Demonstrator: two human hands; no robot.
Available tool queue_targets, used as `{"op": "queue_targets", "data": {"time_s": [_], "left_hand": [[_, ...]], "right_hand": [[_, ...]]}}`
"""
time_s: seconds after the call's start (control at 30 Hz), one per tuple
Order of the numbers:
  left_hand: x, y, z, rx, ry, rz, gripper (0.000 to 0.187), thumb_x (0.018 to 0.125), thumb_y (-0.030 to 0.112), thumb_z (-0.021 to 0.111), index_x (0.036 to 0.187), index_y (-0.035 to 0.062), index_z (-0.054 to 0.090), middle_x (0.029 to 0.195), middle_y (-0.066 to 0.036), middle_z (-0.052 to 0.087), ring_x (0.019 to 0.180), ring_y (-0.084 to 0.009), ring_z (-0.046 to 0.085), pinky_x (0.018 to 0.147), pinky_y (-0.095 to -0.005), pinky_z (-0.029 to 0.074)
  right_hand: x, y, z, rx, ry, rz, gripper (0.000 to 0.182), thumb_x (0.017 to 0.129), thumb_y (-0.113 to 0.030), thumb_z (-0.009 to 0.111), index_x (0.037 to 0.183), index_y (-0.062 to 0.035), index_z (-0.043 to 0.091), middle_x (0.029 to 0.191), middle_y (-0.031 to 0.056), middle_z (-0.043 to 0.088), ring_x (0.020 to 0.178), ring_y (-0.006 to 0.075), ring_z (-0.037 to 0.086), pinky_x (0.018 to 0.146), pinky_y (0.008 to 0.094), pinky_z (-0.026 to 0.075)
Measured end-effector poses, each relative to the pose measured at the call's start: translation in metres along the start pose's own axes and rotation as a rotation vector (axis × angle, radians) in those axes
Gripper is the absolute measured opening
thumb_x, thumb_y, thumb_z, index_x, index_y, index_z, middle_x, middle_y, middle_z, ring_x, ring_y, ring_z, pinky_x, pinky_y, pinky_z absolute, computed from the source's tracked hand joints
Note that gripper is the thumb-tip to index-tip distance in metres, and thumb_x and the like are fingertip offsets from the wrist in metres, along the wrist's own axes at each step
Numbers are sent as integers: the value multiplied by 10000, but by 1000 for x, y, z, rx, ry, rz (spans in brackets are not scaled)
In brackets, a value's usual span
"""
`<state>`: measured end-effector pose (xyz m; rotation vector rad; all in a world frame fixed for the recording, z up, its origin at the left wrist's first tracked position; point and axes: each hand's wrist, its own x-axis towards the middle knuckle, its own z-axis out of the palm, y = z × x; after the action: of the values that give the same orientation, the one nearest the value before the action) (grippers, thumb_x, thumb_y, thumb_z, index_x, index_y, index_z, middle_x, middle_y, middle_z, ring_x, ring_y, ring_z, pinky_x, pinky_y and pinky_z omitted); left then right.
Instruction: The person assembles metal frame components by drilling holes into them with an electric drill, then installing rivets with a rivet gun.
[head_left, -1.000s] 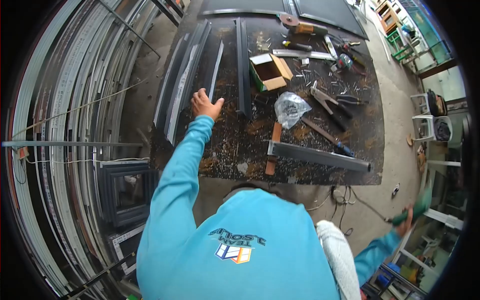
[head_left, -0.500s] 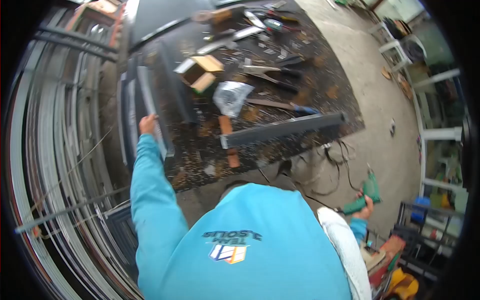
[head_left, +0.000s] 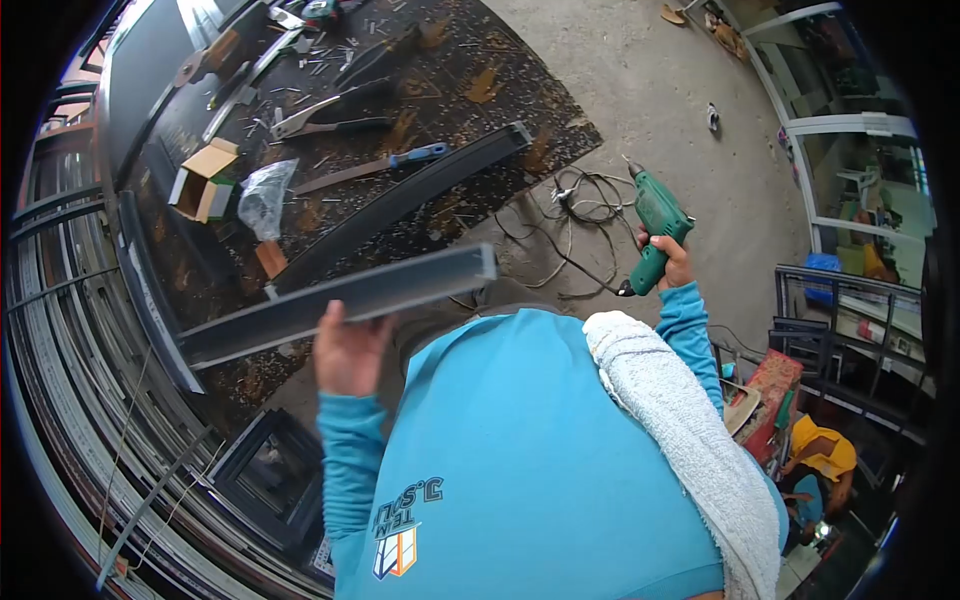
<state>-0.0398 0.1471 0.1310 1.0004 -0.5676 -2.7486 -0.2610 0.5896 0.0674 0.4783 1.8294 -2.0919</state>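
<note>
My left hand (head_left: 350, 350) is closed on the near edge of a dark grey metal profile (head_left: 345, 298), tilted up to the right over the table's front edge. Some of that hand's fingers are hidden behind the profile. Out to the right, my right hand (head_left: 670, 262) grips a green power drill (head_left: 660, 215) by its handle, with the bit pointing away from me. Beyond the held profile, a second dark profile (head_left: 410, 195) lies across the worktable (head_left: 470, 60). Next to it lies a blue-handled file or similar tool (head_left: 415, 155).
On the table are pliers-like tools (head_left: 320, 115), an open small box (head_left: 203, 182), a clear plastic bag (head_left: 268, 195) and metal scraps. Cables (head_left: 590, 200) coil on the floor. Long profiles (head_left: 60, 400) are stacked at left. A person in yellow (head_left: 822, 450) is at lower right.
My view has turned right. My left hand has come from the table's left side to the front, now with a profile in it. The drill in my right hand appears farther forward.
</note>
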Motion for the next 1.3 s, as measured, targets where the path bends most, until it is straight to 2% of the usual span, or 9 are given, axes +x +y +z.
{"op": "queue_targets", "data": {"time_s": [0.07, 0.17, 0.33, 0.53, 0.67, 0.93, 1.07, 1.13, 1.3], "left_hand": [[25, -62, -23, -122, 45, -127, 296, 983, 237, 542, 1186, 23, 558, 1217, -134, 608, 1179, -279, 550, 1053, -460, 438], [79, -132, -41, -140, 148, -74, 249, 988, 178, 541, 1163, 2, 558, 1184, -134, 613, 1151, -277, 561, 1036, -454, 455], [117, -173, -27, -243, 291, -46, 313, 1014, 220, 496, 1187, -39, 529, 1248, -167, 578, 1185, -292, 547, 1085, -476, 428], [161, -180, -46, -127, 316, -48, 290, 1009, 211, 509, 1197, -8, 544, 1223, -133, 610, 1160, -276, 576, 1045, -454, 480], [163, -180, -31, -139, 369, -31, 283, 993, 194, 545, 1192, -6, 553, 1223, -120, 611, 1146, -272, 586, 1040, -455, 487], [171, -185, -50, -269, 254, -161, 295, 969, 169, 589, 1202, -5, 544, 1218, -125, 594, 1152, -261, 567, 1059, -455, 471], [170, -188, -38, -311, 419, -134, 315, 922, 134, 662, 1184, -1, 549, 1179, -117, 578, 1117, -252, 556, 1027, -470, 483], [166, -181, -26, -300, 407, -161, 278, 961, 180, 609, 1177, 12, 558, 1184, -95, 579, 1140, -225, 543, 1049, -438, 474], [168, -181, -32, -304, 384, -174, 309, 916, 167, 678, 1186, 60, 572, 1166, -66, 595, 1064, -235, 583, 941, -409, 527]], "right_hand": [[7, -6, -14, -91, -40, 3, 420, 727, -78, 669, 1126, 38, 607, 951, 121, 672, 828, 215, 650, 771, 331, 523], [7, -19, -28, -275, -97, -37, 461, 716, -72, 693, 1157, 21, 594, 931, 106, 674, 833, 188, 650, 770, 318, 512], [-9, -61, -26, -606, -290, -28, 609, 691, -68, 717, 1266, -3, 530, 1010, 79, 649, 897, 137, 605, 819, 291, 479], [-20, -83, 13, -749, -569, -121, 811, 677, -60, 708, 1424, -17, 392, 1197, 88, 586, 1078, 168, 544, 945, 295, 427], [-23, -100, 56, -832, -721, 17, 875, 658, -26, 643, 1479, -51, 341, 1277, 103, 554, 1145, 194, 521, 1008, 310, 376], [-2, -122, 132, -1073, -854, -87, 889, 659, -129, 672, 1473, -42, 327, 1240, 217, 594, 1133, 292, 590, 982, 367, 441], [-1, -121, 152, -1062, -839, -58, 849, 644, -85, 636, 1453, -50, 378, 1249, 158, 587, 1129, 219, 551, 989, 292, 382], [-2, -121, 161, -1088, -838, -31, 850, 635, -56, 613, 1452, -52, 382, 1233, 138, 587, 1115, 203, 540, 972, 273, 375], [-22, -118, 176, -1114, -792, 5, 870, 620, -19, 590, 1461, -37, 368, 1214, 118, 587, 1085, 193, 536, 951, 266, 377]]}}
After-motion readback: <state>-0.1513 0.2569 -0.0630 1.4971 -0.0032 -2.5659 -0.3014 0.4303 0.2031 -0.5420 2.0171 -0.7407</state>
